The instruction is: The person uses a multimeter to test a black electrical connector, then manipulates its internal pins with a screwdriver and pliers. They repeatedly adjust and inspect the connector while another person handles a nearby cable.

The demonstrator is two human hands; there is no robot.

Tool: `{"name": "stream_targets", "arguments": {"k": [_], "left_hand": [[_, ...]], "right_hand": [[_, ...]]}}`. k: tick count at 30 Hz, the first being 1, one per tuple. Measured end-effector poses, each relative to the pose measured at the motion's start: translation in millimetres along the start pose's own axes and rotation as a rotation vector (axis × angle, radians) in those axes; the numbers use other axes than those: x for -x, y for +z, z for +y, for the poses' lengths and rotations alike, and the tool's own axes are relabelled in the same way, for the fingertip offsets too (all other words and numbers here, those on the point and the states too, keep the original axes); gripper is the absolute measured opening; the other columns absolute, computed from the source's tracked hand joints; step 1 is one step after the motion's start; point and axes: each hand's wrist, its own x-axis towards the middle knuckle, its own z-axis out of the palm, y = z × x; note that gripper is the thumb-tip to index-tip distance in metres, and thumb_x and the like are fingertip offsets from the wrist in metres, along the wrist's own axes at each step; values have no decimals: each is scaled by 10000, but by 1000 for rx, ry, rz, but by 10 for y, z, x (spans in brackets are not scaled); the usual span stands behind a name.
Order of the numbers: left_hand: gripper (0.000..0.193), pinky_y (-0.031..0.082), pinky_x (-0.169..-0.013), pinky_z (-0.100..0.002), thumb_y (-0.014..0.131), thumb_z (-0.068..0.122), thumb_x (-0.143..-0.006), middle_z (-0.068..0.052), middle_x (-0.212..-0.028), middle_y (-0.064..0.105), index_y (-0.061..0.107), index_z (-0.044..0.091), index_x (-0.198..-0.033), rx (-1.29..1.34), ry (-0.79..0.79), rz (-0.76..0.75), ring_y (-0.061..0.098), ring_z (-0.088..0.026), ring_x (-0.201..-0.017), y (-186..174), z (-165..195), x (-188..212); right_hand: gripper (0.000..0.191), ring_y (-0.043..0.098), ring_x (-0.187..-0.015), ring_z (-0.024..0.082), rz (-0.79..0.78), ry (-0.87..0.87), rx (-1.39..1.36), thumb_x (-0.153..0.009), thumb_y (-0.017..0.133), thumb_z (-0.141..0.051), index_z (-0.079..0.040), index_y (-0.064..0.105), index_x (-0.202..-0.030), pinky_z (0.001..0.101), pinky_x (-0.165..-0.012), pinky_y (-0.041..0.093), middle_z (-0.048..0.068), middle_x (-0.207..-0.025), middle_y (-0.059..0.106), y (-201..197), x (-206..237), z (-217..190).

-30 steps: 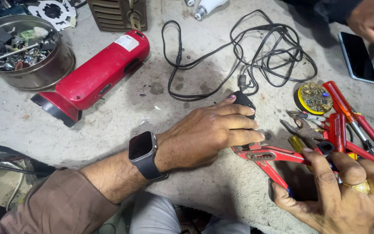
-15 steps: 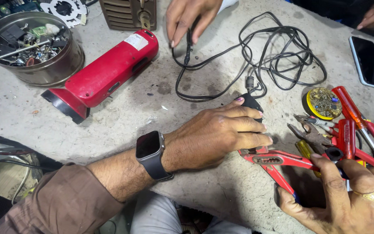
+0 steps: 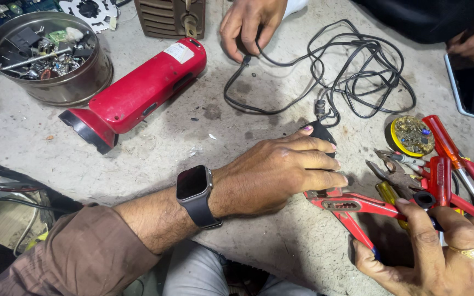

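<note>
Red pliers (image 3: 352, 208) between hands, bare concrete leftward

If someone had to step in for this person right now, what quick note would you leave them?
Left hand: flat on the table, covering a small black adapter at the end of the tangled black cable.
Right hand: among the red-handled tools, thumb on a handle; no firm grip visible.
Red pliers lie between the hands.
Another person's hand holds the cable's far end.
Red torch lies untouched.
Done or left: cannot tell.
</note>
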Motion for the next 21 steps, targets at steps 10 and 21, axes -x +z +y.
{"name": "stream_targets", "arguments": {"k": [10, 21], "left_hand": [[585, 378, -1237, -504, 649, -62, -745, -28, -1312, 678, 687, 163, -1284, 9, -13, -2, 556, -280, -1367, -23, 23, -18], [645, 385, -1162, -517, 614, -90, -634, -97, -1278, 694, 704, 108, -1241, 24, 46, -16, 560, -322, -1317, -63, 70, -196]], "right_hand": [[714, 585, -786, 348, 34, 4, 63, -672, 746, -670, -78, 794, -1069, 484, -770, 472, 148, -906, 638, -11, -64, -18], [682, 534, -925, 276, -11, 141, 61, -683, 658, -722, -180, 736, -1090, 532, -860, 251, 57, -964, 634, -197, -109, -46]]}}
